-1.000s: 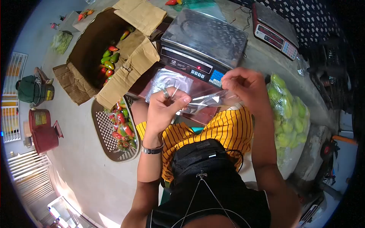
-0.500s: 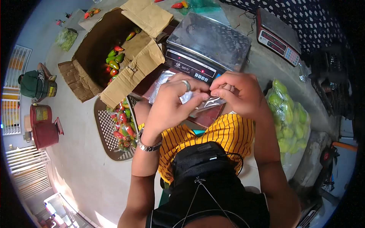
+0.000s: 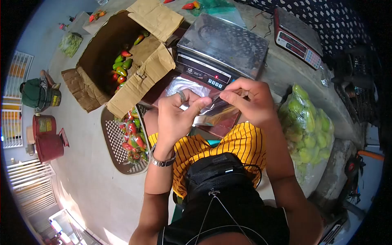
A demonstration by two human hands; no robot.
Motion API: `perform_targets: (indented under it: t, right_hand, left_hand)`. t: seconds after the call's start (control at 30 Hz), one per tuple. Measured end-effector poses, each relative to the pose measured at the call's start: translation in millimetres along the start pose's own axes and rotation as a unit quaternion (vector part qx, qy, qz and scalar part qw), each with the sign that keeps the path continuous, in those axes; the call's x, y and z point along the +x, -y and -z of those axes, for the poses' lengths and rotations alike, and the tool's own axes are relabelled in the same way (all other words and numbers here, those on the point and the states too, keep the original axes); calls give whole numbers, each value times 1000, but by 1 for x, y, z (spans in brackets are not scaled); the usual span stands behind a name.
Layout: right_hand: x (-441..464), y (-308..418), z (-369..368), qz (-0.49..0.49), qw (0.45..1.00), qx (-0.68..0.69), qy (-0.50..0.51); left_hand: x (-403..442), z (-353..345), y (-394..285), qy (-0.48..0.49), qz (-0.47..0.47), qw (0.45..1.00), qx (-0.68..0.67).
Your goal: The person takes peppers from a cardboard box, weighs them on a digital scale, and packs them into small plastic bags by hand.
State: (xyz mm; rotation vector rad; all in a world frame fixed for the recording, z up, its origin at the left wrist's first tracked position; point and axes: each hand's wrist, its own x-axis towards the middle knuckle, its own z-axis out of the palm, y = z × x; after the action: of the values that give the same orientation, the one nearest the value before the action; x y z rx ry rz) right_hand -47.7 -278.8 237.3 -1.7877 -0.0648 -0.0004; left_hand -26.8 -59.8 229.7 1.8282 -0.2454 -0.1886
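Note:
My left hand (image 3: pixel 179 112) pinches one side of a clear plastic bag (image 3: pixel 216 107) between thumb and fingers. The other side of this bag is pinched in my right hand (image 3: pixel 252 101), a short gap away. Both hands are above my lap, in front of a digital scale (image 3: pixel 222 47) with a metal plate and a lit red dot. Behind my left hand, a stack of clear plastic bags (image 3: pixel 188 86) lies on a dark red surface (image 3: pixel 222 125).
An open cardboard box (image 3: pixel 141 83) holds red and green peppers (image 3: pixel 121 70). Below it stands a basket (image 3: pixel 118 141) of bagged peppers. A bag of green vegetables (image 3: pixel 308 130) lies right, a second scale (image 3: pixel 298 41) upper right. A person (image 3: pixel 38 94) is far left.
My hands came together at the bag, then moved slightly apart again with the plastic between them. The view has shifted a little.

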Motion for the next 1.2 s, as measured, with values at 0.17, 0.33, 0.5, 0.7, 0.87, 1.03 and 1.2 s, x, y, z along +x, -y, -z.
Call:
perform_targets:
  t: [0.17,0.33,0.5,0.7,0.87,1.03,1.2]
  right_hand:
    - [2,-1,-5,10,999,-43,-11]
    - [3,3,-5,-31,998,-47,2]
    - [6,-4,-5,0,999,-52,5]
    - [13,-7,-9,36,995,-96,-5]
    - [22,-24,-19,183,965,-170,-83]
    - [-2,-33,-50,113,966,-107,-207]
    - [-23,-70,-68,-76,983,160,-40]
  left_hand:
    - [-3,-5,10,-9,33,993,-116]
    - [-6,1,10,-16,58,996,-70]
    - [-5,1,19,37,73,988,-131]
    - [-9,3,36,67,107,977,-173]
    - [-10,-2,50,74,90,984,-133]
    - [-9,-15,62,-39,113,978,-169]
    - [-22,-37,71,-6,111,980,-163]
